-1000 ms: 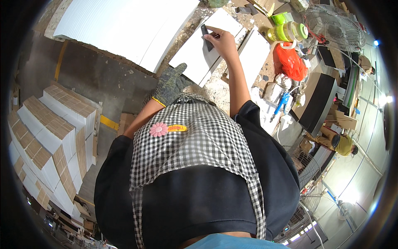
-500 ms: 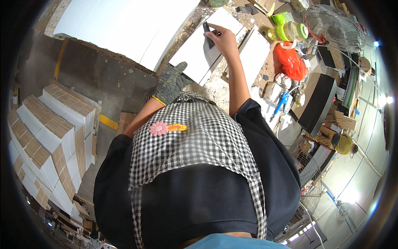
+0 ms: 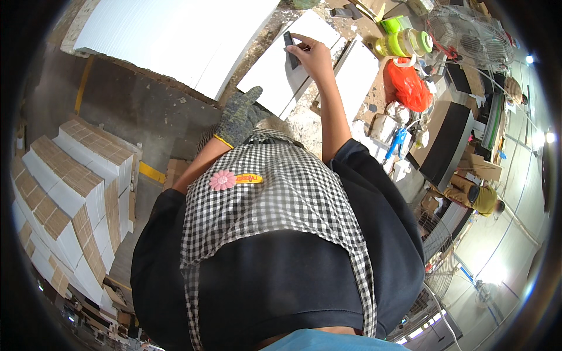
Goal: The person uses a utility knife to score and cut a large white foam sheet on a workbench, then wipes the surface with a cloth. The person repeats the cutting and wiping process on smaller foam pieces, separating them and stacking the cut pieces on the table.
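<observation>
A smooth white board (image 3: 274, 76) lies on the worktable, divided by a dark line along its right side. My bare right hand (image 3: 312, 57) pinches a narrow black flat piece (image 3: 291, 51) between thumb and fingers, upright or tilted over the board's far part. A dark reflection or shadow shows beneath it; whether the piece touches the board I cannot tell. At the board's near left edge is my left hand (image 3: 237, 117) in a dark grey knit glove with a yellow cuff. One gloved finger stretches out by the board's corner; the other fingers are partly hidden.
A big stack of white sheets (image 3: 175, 41) stands at the left. Right of the board lie another white panel (image 3: 358, 76), a green-lidded jar (image 3: 404, 44), a red plastic bag (image 3: 408, 85) and a blue tool (image 3: 396, 142). A fan (image 3: 471, 38) stands beyond; cartons (image 3: 64, 169) are piled lower left.
</observation>
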Demonstrator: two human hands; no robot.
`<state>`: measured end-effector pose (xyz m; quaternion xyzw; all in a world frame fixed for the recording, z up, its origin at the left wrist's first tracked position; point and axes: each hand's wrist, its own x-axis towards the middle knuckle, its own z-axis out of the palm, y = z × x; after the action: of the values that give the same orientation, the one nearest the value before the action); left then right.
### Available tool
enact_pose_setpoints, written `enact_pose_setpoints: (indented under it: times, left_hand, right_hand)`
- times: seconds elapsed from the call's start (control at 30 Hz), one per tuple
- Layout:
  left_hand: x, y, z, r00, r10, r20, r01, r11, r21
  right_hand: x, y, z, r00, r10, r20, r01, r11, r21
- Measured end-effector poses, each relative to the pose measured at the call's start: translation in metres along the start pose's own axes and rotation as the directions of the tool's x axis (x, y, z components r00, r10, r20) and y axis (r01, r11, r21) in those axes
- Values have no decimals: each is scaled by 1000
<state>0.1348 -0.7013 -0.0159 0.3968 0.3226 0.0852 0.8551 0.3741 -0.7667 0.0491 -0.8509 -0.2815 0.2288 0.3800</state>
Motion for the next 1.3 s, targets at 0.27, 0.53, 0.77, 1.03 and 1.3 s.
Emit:
enact_pose_setpoints:
  times: [0.27,0.53,0.77,1.03,1.3]
  left_hand:
    - [0,8,9,1000,-3,-29,6,995,101]
    - [0,0,5,999,-46,-12,43,979,-199]
    - [2,-2,0,972,-234,24,217,851,-478]
    - [26,-52,-33,973,222,64,-231,947,223]
    - [27,-48,-32,958,269,96,-285,897,337]
  right_hand:
    - [-5,-2,0,1000,-5,3,5,1000,-9]
    - [-10,-6,0,997,38,61,-38,999,-5]
    - [-12,-9,2,994,13,109,-12,1000,-7]
    - [-11,-9,2,997,36,65,-36,999,11]
    - [-13,-13,2,996,61,68,-60,998,-16]
